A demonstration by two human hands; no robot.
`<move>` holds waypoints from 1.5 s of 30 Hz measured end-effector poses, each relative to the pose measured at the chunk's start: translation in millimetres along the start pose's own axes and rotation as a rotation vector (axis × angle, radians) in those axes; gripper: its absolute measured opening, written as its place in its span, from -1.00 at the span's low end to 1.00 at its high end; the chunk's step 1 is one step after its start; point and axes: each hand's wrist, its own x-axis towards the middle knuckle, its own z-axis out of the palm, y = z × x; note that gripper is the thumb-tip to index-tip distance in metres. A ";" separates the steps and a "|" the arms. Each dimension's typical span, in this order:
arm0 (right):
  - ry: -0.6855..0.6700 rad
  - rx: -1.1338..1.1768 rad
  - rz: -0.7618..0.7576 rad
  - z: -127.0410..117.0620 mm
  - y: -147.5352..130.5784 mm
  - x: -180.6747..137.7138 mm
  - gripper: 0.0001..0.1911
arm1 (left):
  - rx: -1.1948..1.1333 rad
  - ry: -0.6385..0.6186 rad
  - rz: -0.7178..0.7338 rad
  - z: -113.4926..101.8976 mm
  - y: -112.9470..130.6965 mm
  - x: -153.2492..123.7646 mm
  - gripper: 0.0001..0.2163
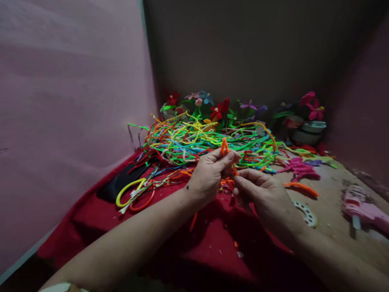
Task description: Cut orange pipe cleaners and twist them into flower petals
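My left hand [209, 174] pinches an orange pipe cleaner [224, 147] whose bent loop sticks up above the thumb and fingers. My right hand [261, 192] is just below and to the right, its fingers closed on the lower end of the same orange pipe cleaner near more orange pieces [227, 183]. Both hands hover over a red cloth [212, 239]. Right behind them lies a big tangled pile of coloured pipe cleaners [206, 142].
Finished pipe-cleaner flowers [219, 107] line the back wall, some in a pot [310, 129] at the right. Yellow- and orange-handled scissors [133, 194] lie left beside a black case [121, 182]. A pink glue gun [361, 207], a tape roll [306, 213] and pink pieces [299, 168] sit right.
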 end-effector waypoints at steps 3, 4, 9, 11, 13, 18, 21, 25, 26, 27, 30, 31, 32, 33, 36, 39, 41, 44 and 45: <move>-0.020 0.092 0.124 -0.4 5.1 2.6 -0.72 | 0.126 0.008 0.122 2.6 -2.6 -4.1 -0.84; -0.035 0.115 0.160 -0.7 6.4 3.3 -0.71 | 0.173 -0.001 0.155 2.8 -2.9 -5.3 -0.83; -0.090 -0.161 0.128 -2.8 5.6 4.6 -0.66 | 0.429 -0.024 0.287 -2.2 -1.9 -5.5 -0.80; -0.119 -0.288 0.097 -2.0 3.1 4.7 -0.62 | 0.528 -0.036 0.344 -4.1 -1.7 -5.0 -0.79; -0.179 -0.299 0.112 -0.5 0.6 4.9 -0.62 | 0.552 -0.078 0.362 -4.1 -1.7 -5.8 -0.77; -0.272 -0.185 0.101 1.4 -1.3 5.0 -0.71 | 0.301 -0.092 0.264 -2.3 -1.6 -4.8 -0.78; -0.283 -0.065 0.131 2.0 2.3 5.9 -0.70 | 0.098 -0.010 0.128 -6.0 -0.8 1.3 -0.85; -0.216 0.188 0.194 2.6 8.0 9.3 -0.70 | 0.109 0.068 0.082 -12.1 4.8 7.5 -0.86; -0.212 0.238 0.212 2.3 8.5 10.0 -0.71 | 0.168 0.078 0.088 -13.1 7.0 8.0 -0.85; -0.212 0.277 0.232 1.8 8.7 10.5 -0.71 | 0.220 0.087 0.084 -13.7 9.3 8.0 -0.84; -0.220 0.323 0.271 -0.4 7.8 10.6 -0.73 | 0.262 0.082 0.029 -14.3 14.8 7.3 -0.82; -0.214 0.325 0.269 -1.0 7.5 10.5 -0.73 | 0.238 0.071 0.016 -14.4 15.8 7.2 -0.81; -0.207 0.324 0.257 -1.6 7.4 10.6 -0.74 | 0.212 0.053 0.004 -14.8 16.4 7.2 -0.81; -0.197 0.324 0.239 -2.2 7.3 10.8 -0.74 | 0.189 0.038 -0.006 -15.4 16.6 7.4 -0.81; -0.174 0.319 0.180 -3.5 7.0 12.4 -0.76 | 0.183 -0.030 -0.085 -18.9 16.0 8.6 -0.78; -0.156 0.318 0.155 -5.0 5.7 13.7 -0.79 | 0.253 -0.095 -0.189 -22.5 15.3 10.1 -0.75; -0.154 0.323 0.152 -6.1 4.8 14.0 -0.81 | 0.298 -0.091 -0.216 -23.4 14.9 10.7 -0.76; -0.167 0.335 0.168 -7.1 3.9 13.6 -0.81 | 0.301 -0.028 -0.171 -22.2 14.8 10.6 -0.79; -0.168 0.337 0.178 -7.3 3.5 13.3 -0.81 | 0.287 -0.006 -0.148 -21.4 14.9 10.4 -0.80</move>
